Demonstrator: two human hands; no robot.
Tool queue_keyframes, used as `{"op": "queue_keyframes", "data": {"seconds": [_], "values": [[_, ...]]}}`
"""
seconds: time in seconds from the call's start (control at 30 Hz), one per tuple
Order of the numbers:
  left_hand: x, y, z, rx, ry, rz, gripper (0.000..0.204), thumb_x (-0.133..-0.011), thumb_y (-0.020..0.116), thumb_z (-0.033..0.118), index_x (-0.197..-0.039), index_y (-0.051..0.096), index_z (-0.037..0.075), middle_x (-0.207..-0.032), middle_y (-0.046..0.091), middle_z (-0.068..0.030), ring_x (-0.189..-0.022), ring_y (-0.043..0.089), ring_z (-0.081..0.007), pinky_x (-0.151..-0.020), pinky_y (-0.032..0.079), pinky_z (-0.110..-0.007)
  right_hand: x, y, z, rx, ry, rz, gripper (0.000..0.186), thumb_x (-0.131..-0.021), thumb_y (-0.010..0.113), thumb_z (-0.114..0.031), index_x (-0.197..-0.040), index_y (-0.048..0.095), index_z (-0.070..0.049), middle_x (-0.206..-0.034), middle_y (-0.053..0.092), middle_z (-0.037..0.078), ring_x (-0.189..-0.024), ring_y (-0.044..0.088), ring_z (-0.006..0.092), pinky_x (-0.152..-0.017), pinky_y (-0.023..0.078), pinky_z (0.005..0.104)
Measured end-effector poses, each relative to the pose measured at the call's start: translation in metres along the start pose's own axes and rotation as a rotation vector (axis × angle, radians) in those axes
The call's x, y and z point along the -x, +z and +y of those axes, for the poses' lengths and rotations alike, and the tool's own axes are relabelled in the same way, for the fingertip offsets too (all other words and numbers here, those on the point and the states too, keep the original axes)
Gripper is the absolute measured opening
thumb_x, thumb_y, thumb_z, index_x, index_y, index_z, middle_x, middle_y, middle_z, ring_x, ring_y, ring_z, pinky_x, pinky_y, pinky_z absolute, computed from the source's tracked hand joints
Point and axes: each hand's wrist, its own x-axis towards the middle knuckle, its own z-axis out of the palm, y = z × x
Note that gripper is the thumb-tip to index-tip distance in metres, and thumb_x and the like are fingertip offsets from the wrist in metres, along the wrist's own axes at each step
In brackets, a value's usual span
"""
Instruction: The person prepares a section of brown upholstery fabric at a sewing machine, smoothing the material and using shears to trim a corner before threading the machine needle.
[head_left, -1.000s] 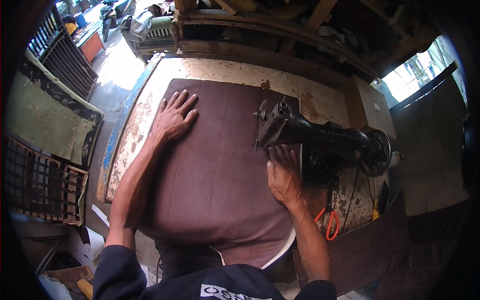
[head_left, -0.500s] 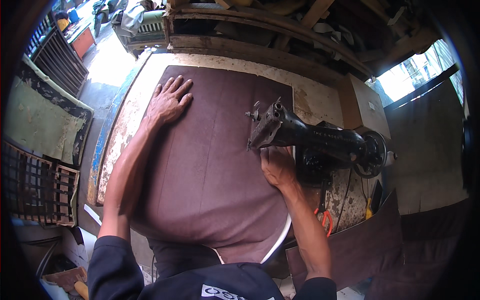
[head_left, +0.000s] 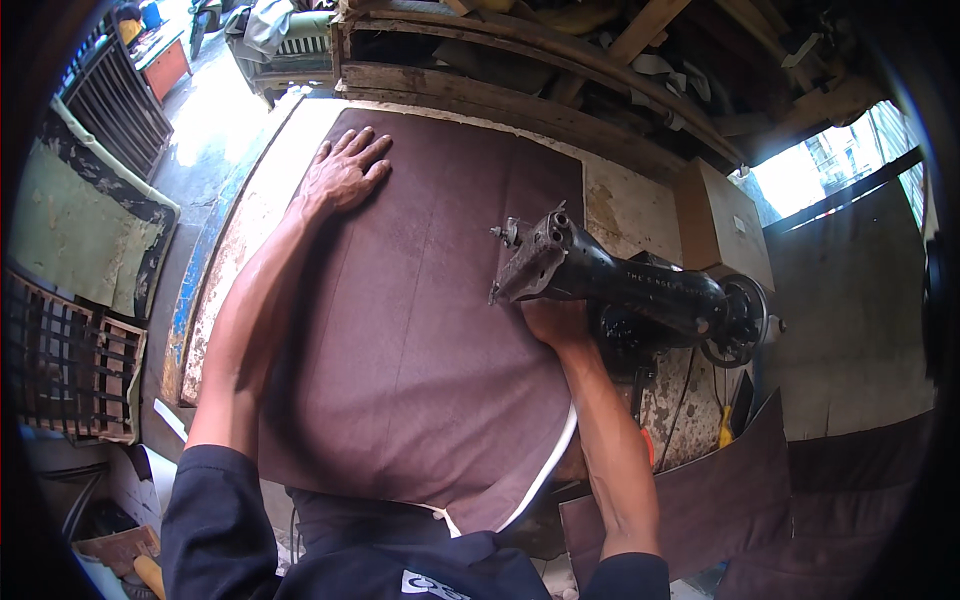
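A large dark maroon sheet of fabric or leatherette [head_left: 410, 320] covers much of the worktable and hangs toward my lap, with a white edge along its lower right. My left hand [head_left: 347, 172] lies flat on its far left part, fingers spread. My right hand [head_left: 556, 322] reaches beneath the arm of a black sewing machine [head_left: 650, 295], at the sheet's right edge. The machine arm hides its fingers, so their grip does not show. The machine's needle end [head_left: 497, 292] stands over the sheet close to that hand.
A worn wooden table [head_left: 625, 205] supports the work. Behind it runs a wooden rack [head_left: 480, 95] stuffed with material. A cardboard box [head_left: 720, 215] stands beyond the machine. Scissors with orange handles [head_left: 648, 446] are partly behind my right forearm. Another maroon piece [head_left: 690, 500] lies at lower right.
The maroon sheet has shifted away from me, and my left hand has moved slightly farther with it. My right hand has slid deeper under the machine arm, hiding its fingers.
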Motion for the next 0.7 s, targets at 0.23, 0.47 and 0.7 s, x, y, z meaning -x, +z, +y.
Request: {"op": "queue_keyframes", "data": {"seconds": [0.23,0.47,0.7], "values": [[-0.026,0.001,0.008,-0.012,0.022,0.001,0.064,-0.109,0.028,0.061,-0.166,0.031,0.032,-0.176,0.02,-0.0019,-0.163,0.015,-0.025,-0.132,0.012,-0.051,-0.007,0.012,0.033,-0.068,-0.234,0.158,0.063,-0.094,0.071,-0.021,-0.151,0.051,-0.004,-0.15,0.057,0.014,-0.143,0.051,0.033,-0.123,0.036,0.0477],[-0.042,0.007,0.005,0.014,0.023,0.012,0.063,-0.109,0.03,0.06,-0.166,0.031,0.032,-0.176,0.02,-0.0019,-0.163,0.015,-0.0243,-0.132,0.012,-0.051,-0.02,0.017,0.051,0.305,-0.148,-0.151,0.068,-0.102,0.052,-0.038,-0.161,0.04,-0.007,-0.166,0.039,0.017,-0.157,0.033,0.032,-0.126,0.027,0.0508],[-0.055,0.008,-0.001,0.022,0.011,0.035,0.063,-0.109,0.032,0.06,-0.166,0.032,0.032,-0.176,0.021,-0.0024,-0.162,0.016,-0.0253,-0.131,0.013,-0.051,-0.026,0.033,0.07,0.133,-0.056,-0.134,0.066,-0.104,0.05,-0.036,-0.164,0.036,-0.013,-0.171,0.035,0.009,-0.16,0.027,0.0266,-0.129,0.019,0.0493]]}}
